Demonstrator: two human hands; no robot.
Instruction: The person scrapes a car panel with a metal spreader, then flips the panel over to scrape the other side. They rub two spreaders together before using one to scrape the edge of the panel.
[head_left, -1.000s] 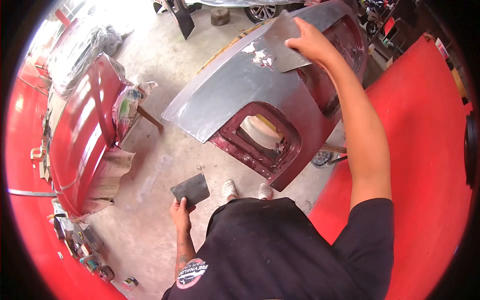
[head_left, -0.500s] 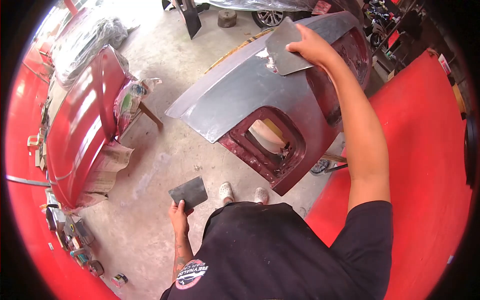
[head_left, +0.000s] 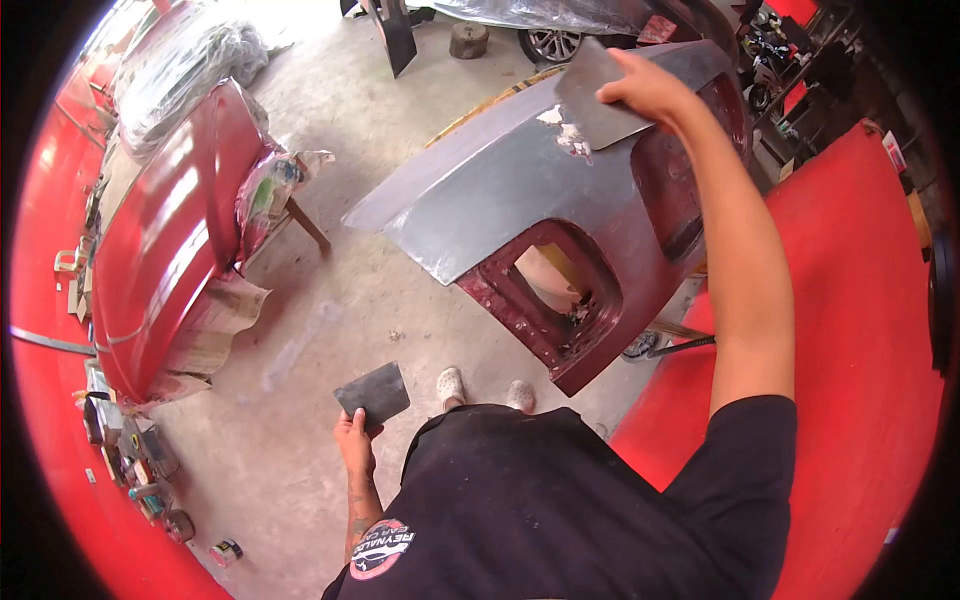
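My right hand (head_left: 648, 88) pinches a dark, flat filler spreader (head_left: 600, 105) against the upper part of a grey-primed car trunk lid (head_left: 500, 185). Just left of the spreader's lower edge lies a ragged whitish patch of filler (head_left: 566, 133). The lid has dark red recesses, one of them a cut-through light opening (head_left: 550, 278). Low over the floor, my left hand (head_left: 355, 440) grips a second dark rectangular spreader (head_left: 374, 395) by its near corner, thumb on top. It touches nothing else. The right spreader hides part of the lid beneath it.
A glossy red car panel (head_left: 165, 240) with masking paper stands on a support at left. Several cans and tools (head_left: 140, 470) line the left wall. A red surface (head_left: 800, 300) rises at right. Behind the lid are a wheel (head_left: 552, 46) and a round block (head_left: 468, 40).
My right hand has drawn the spreader slightly rightward along the lid, and more of the whitish patch shows. The view has shifted a little. My left hand keeps its spreader low.
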